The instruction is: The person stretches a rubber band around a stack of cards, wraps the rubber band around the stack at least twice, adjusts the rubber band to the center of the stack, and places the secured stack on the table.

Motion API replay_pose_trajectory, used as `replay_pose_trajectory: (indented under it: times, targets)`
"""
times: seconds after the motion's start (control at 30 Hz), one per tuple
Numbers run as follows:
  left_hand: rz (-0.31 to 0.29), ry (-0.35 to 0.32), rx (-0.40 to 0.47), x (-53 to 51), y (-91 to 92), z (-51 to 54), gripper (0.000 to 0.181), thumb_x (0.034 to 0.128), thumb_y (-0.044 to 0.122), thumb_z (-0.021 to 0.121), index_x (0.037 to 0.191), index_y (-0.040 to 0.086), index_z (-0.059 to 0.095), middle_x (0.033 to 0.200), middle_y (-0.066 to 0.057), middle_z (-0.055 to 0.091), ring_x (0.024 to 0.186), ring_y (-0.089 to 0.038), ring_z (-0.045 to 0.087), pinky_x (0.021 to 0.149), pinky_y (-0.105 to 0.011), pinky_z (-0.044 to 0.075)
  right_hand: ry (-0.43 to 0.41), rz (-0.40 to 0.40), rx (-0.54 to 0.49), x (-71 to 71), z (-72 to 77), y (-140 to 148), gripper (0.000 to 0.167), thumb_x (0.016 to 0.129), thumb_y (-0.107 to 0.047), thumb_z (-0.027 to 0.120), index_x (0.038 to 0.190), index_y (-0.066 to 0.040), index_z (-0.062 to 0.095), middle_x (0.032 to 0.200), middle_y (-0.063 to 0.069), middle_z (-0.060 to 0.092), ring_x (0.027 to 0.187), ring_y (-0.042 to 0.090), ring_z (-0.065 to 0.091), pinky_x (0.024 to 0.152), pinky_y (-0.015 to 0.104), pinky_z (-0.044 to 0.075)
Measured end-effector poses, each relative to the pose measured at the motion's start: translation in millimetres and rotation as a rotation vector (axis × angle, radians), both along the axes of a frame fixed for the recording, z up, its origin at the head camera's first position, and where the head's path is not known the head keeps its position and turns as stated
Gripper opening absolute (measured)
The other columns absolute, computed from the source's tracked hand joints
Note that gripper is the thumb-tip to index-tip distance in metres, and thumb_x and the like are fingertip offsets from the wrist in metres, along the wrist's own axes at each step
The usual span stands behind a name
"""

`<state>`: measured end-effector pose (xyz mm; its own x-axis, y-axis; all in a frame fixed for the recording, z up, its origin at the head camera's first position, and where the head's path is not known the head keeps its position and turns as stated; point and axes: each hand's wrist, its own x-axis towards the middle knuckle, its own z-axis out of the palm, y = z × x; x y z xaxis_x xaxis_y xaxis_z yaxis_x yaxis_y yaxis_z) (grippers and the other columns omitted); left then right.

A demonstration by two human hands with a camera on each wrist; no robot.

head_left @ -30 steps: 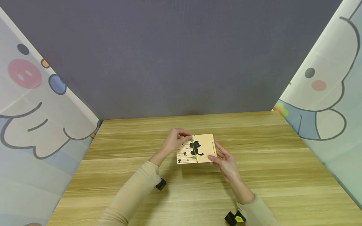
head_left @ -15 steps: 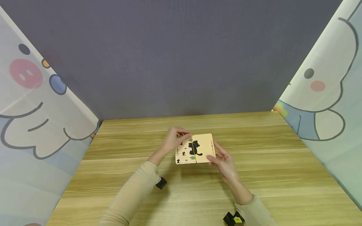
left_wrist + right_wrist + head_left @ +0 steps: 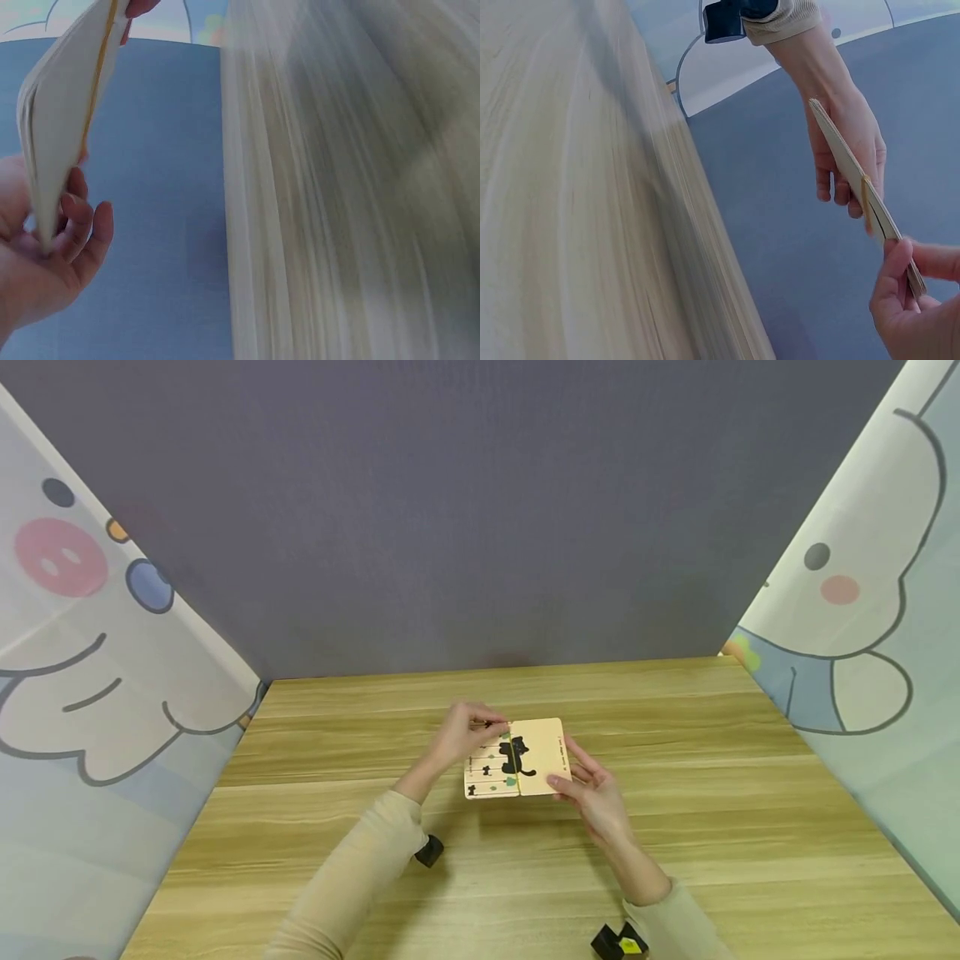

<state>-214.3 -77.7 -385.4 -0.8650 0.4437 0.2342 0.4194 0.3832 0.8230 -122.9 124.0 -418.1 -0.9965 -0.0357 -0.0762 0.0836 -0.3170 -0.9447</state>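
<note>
Held above the table is a thin cream notebook (image 3: 540,747) with a black cat and a striped left part on its cover. A yellow elastic band (image 3: 517,777) runs round its middle. My left hand (image 3: 459,737) pinches the band at the notebook's far edge with thumb and forefinger. With thumb in front and fingers behind, my right hand (image 3: 600,802) grips the notebook's right end. In the right wrist view the notebook (image 3: 844,154) is edge-on, showing layered edges, and the band (image 3: 867,201) stands slightly off one side. The left fingertips are partly hidden there.
A wood-grain table (image 3: 712,760) lies under the hands. Behind it rises a dark grey panel (image 3: 480,518), with cartoon-printed sheets (image 3: 847,568) on both sides. Black wrist devices (image 3: 618,941) sit at both sleeves.
Both hands and the notebook have shifted very slightly left in the head view. The grips on the band and notebook stay the same.
</note>
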Motion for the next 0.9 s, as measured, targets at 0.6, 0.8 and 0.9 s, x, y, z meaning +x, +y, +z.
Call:
replay_pose_trajectory:
  times: [0.6,0.8,0.9]
  targets:
    - [0.074,0.136,0.017,3.7,-3.4,11.6,0.013,0.0822,0.009,0.063,0.092,0.002,0.069,0.089,-0.006,0.066,0.074,-0.015,0.058,0.065,-0.026,0.05,0.001,-0.001,-0.059,-1.9,0.8,1.2,0.068,0.078,0.014,0.056,0.137,-0.008,0.03,0.089,0.003,0.062,0.069,0.012,0.059,0.061,0.019,0.05]
    - [0.174,0.192,0.056,11.6,-6.4,18.2,0.013,0.0807,0.008,0.064,0.092,0.002,0.068,0.088,-0.007,0.065,0.077,-0.017,0.058,0.067,-0.032,0.05,-0.013,-0.014,-0.079,-3.1,1.0,2.9,0.069,0.078,0.015,0.055,0.137,-0.01,0.031,0.089,0.003,0.063,0.069,0.012,0.058,0.061,0.019,0.05]
    - [0.203,0.191,0.082,16.7,-8.4,20.0,0.014,0.0807,0.008,0.064,0.093,0.002,0.068,0.09,-0.007,0.065,0.079,-0.016,0.058,0.068,-0.031,0.05,-0.027,-0.023,-0.092,-3.7,1.6,4.1,0.069,0.078,0.014,0.056,0.137,-0.011,0.031,0.089,0.004,0.063,0.069,0.012,0.058,0.061,0.019,0.05]
